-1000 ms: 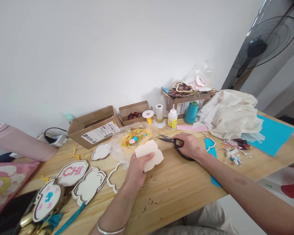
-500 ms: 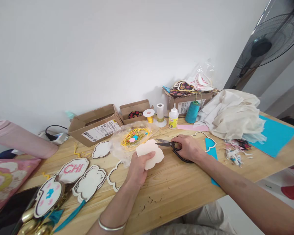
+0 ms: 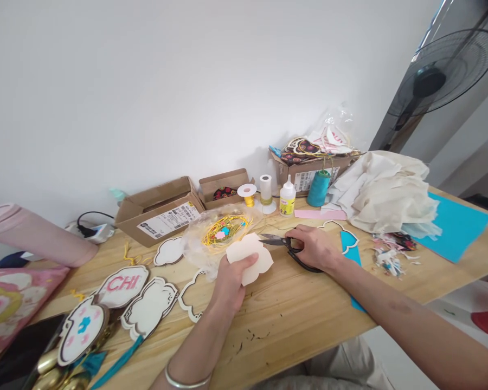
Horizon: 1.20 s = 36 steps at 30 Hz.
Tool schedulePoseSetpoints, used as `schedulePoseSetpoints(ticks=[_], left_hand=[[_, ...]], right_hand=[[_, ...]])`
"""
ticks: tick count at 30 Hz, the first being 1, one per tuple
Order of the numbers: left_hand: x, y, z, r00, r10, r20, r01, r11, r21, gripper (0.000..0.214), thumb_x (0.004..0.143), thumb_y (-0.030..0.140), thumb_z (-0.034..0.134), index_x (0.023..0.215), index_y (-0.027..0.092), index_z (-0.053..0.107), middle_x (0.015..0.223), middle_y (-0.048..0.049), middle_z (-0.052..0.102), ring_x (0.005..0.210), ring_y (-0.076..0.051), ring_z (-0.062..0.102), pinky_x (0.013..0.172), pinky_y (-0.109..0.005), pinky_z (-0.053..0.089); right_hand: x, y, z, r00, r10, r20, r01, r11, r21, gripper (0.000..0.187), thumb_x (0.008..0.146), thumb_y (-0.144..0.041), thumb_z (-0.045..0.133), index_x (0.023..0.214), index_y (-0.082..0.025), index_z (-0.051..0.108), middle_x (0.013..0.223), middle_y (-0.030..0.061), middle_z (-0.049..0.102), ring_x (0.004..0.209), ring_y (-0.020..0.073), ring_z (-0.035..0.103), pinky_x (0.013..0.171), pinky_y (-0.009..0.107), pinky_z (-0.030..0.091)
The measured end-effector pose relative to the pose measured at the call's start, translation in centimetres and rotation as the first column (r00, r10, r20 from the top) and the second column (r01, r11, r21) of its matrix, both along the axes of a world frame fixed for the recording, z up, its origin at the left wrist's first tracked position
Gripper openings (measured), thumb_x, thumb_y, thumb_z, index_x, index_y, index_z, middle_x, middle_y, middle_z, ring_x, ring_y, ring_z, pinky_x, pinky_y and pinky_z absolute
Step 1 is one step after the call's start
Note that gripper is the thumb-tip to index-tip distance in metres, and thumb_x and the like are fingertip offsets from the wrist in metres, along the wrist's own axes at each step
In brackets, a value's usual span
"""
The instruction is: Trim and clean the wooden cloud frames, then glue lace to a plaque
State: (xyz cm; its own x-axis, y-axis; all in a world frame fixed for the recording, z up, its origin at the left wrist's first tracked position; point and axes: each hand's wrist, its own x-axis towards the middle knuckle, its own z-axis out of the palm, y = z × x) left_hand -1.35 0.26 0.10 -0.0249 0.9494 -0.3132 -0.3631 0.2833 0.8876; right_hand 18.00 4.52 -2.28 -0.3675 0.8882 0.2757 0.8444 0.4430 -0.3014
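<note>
A cream cutout with a scalloped edge is pinched in my left hand, thumb on top of it. I cannot tell whether it is fabric or paper. My right hand is closed round the dark handles of a pair of scissors. The blades point left, their tips at the cutout's upper right edge. Just beyond the cutout, a clear plastic bag holds a tangle of yellow cord. Left of my left hand lies a white scalloped frame.
Cardboard boxes, a glue bottle and a teal thread cone line the wall side. Crumpled cream cloth, blue sheet and scraps lie right. Decorated plaques and a pink cylinder are left.
The whole view has shifted slightly. My hands, the cutout and the scissors keep nearly the same positions to one another.
</note>
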Motion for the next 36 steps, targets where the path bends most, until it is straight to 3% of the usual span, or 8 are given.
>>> schedulePoseSetpoints(ticks=[7,12,17,26,30,36], left_hand=[[0.6,-0.8,1.1,0.999,-0.046,0.004,0.046,0.997,-0.063,0.042,0.048,0.017,0.074,0.088,0.010,0.065,0.085,-0.0110,0.069,0.073,-0.023,0.064,0.054,-0.026,0.048],[0.2,-0.3,0.8,1.000,0.006,0.024,-0.007,1.000,0.016,0.040,0.055,0.020,0.072,0.092,0.012,0.064,0.089,-0.0093,0.068,0.078,-0.022,0.063,0.056,-0.025,0.048],[0.2,-0.1,0.2,1.000,0.012,0.019,-0.013,1.000,0.009,0.037,0.056,0.020,0.071,0.091,0.012,0.063,0.092,-0.0100,0.068,0.078,-0.022,0.063,0.055,-0.025,0.048],[0.0,-0.2,0.6,0.999,-0.027,-0.020,0.027,0.999,-0.020,0.034,0.056,0.017,0.070,0.089,0.010,0.064,0.089,-0.0097,0.068,0.074,-0.020,0.063,0.058,-0.025,0.048],[0.0,-0.2,0.5,0.999,-0.048,-0.017,0.048,0.999,-0.008,0.034,0.059,0.018,0.069,0.092,0.011,0.063,0.091,-0.0104,0.067,0.078,-0.021,0.063,0.055,-0.024,0.047],[0.3,-0.3,0.4,1.000,-0.006,-0.003,0.006,1.000,0.009,0.045,0.059,0.018,0.070,0.102,0.013,0.060,0.091,-0.0092,0.067,0.076,-0.020,0.063,0.054,-0.024,0.048]], right_hand=[[0.1,0.9,-0.2,0.984,-0.181,0.002,0.181,0.983,-0.032,0.023,0.069,-0.019,0.049,0.085,-0.023,0.065,0.076,0.0039,0.063,0.067,0.0162,0.056,0.053,0.023,0.034],[0.4,0.6,-0.4,0.989,-0.050,-0.138,0.055,0.998,0.036,0.025,0.065,-0.017,0.051,0.085,-0.021,0.065,0.075,0.0030,0.063,0.066,0.0146,0.055,0.055,0.022,0.036],[0.4,0.2,-0.4,0.991,0.015,-0.130,-0.011,0.999,0.031,0.028,0.063,-0.013,0.049,0.085,-0.020,0.065,0.071,0.0027,0.060,0.062,0.0135,0.053,0.054,0.021,0.036],[-0.3,0.0,0.3,0.999,-0.043,0.001,0.043,0.999,-0.034,0.028,0.063,-0.012,0.048,0.083,-0.020,0.065,0.071,0.0041,0.060,0.064,0.0152,0.054,0.054,0.022,0.035],[-0.2,0.0,0.0,0.996,-0.080,-0.042,0.080,0.997,-0.007,0.028,0.063,-0.013,0.048,0.084,-0.021,0.065,0.071,0.0033,0.060,0.062,0.0142,0.053,0.052,0.022,0.033],[0.1,-0.2,-0.1,0.994,-0.004,-0.106,0.009,0.999,0.047,0.028,0.062,-0.015,0.050,0.085,-0.020,0.065,0.069,0.0028,0.058,0.059,0.0132,0.051,0.051,0.022,0.032]])
